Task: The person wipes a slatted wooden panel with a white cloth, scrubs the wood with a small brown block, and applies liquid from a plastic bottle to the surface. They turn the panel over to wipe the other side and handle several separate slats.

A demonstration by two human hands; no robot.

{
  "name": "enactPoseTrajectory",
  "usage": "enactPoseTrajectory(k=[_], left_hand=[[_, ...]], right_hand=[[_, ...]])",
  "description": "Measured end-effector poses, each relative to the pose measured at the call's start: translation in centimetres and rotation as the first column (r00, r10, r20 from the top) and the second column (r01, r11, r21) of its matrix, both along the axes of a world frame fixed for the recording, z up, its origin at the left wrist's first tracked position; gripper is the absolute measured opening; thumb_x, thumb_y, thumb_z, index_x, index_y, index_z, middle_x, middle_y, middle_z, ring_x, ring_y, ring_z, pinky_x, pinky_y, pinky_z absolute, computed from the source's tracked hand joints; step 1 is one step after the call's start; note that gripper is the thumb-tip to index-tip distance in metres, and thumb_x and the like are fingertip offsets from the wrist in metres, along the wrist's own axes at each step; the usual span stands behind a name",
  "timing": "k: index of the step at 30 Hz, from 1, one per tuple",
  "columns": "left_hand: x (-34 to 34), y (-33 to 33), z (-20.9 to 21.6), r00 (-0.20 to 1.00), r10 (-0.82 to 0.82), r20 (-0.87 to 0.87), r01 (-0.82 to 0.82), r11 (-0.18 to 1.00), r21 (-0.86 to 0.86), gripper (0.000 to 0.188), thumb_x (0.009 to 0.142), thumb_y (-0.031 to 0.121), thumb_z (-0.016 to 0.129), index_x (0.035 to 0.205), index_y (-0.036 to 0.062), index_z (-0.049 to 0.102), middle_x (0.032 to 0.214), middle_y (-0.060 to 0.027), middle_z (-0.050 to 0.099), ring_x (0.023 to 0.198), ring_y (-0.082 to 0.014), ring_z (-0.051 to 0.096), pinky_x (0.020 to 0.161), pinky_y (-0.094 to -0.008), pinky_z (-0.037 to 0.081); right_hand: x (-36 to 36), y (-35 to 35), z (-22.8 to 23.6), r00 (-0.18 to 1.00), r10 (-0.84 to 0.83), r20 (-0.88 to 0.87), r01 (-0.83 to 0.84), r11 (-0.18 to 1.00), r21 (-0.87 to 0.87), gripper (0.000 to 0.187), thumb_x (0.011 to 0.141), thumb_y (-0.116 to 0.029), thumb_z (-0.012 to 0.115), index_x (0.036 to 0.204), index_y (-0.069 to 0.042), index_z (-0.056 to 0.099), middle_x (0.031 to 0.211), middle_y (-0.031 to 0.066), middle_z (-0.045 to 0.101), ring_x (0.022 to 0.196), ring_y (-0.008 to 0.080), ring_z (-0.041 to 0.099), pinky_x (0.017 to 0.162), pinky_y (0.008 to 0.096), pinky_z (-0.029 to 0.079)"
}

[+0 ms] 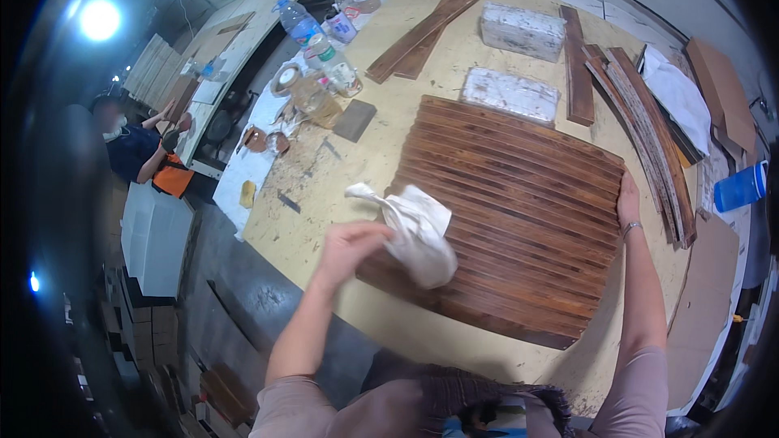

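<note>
Nearest the camera, my two light-sleeved arms (300,349) rise from the bottom over a yellowish-topped worktable (369,182). On it, slightly askew in front of me, lies a dark-brown slatted wooden panel (519,235). My left hand (349,247) is closed on a bunched white cloth (422,235), blurred, over the panel's left part; whether cloth meets wood I cannot tell. My right hand (629,201) rests against the panel's right edge; how far its fingers curl around I cannot tell. Mostly bare tabletop runs left of the panel to the table's slanting edge, and in a strip along the panel's near edge. Counted: one panel, one cloth, two white-wrapped blocks (522,31), two crossed brown boards (422,32), one single board (578,73). The nearer block stands right at the panel's far edge, closing off part of that side. Curved wooden strips (649,138) lie to the right, a blue bottle (740,186) beyond. Leftward, plastic bottles (300,24) cluster near a grey-brown block (355,120); past the table is a co-worker (134,146) in a dark top.
</note>
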State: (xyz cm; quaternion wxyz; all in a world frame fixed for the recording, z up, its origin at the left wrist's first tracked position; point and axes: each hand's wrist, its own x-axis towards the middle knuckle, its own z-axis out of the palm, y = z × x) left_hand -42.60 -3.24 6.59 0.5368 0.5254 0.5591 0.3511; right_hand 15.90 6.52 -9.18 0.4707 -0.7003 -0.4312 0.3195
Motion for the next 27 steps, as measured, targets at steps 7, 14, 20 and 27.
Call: enactPoseTrajectory(k=[7,14,20,27], left_hand=[[-22.9,3.6,-8.2,0.465,0.444,-0.766,0.098,0.834,0.543,0.018,0.083,0.003,0.071,0.101,0.0014,0.074,0.102,-0.0115,0.074,0.095,-0.0269,0.069,0.086,-0.0379,0.054],[-29.3,6.8,-9.5,0.553,0.218,-0.804,0.401,0.776,0.486,0.024,0.072,0.004,0.076,0.095,0.0059,0.073,0.099,-0.0111,0.069,0.102,-0.0322,0.062,0.090,-0.0434,0.050],[-30.9,8.2,-8.1,0.557,0.055,-0.829,0.503,0.772,0.389,0.026,0.066,0.006,0.079,0.091,0.0057,0.070,0.092,-0.0102,0.063,0.098,-0.0334,0.059,0.088,-0.0427,0.048],[-30.4,11.6,-7.2,0.425,-0.195,-0.884,0.630,0.765,0.134,0.011,0.078,0.008,0.067,0.089,0.0052,0.068,0.095,-0.0132,0.065,0.102,-0.0349,0.059,0.089,-0.0465,0.048]], right_hand=[[-10.7,-4.4,6.8,0.765,-0.031,0.644,-0.064,0.990,0.123,0.043,0.098,-0.021,0.060,0.134,0.003,0.055,0.134,0.0240,0.056,0.128,0.0380,0.051,0.112,0.0431,0.038],[-37.8,-9.1,13.7,0.555,0.540,0.633,-0.697,0.717,0.000,0.064,0.078,-0.027,0.076,0.136,-0.008,0.056,0.148,0.0234,0.041,0.139,0.0427,0.039,0.116,0.0563,0.032],[-49.9,-11.1,11.8,0.297,0.743,0.600,-0.845,0.497,-0.197,0.069,0.081,-0.042,0.076,0.140,-0.013,0.054,0.154,0.0231,0.037,0.144,0.0415,0.036,0.117,0.0639,0.024],[-41.5,-9.7,13.4,0.626,0.453,0.635,-0.596,0.803,0.014,0.054,0.083,-0.022,0.075,0.130,-0.003,0.059,0.147,0.0212,0.046,0.135,0.0409,0.045,0.113,0.0540,0.036]])
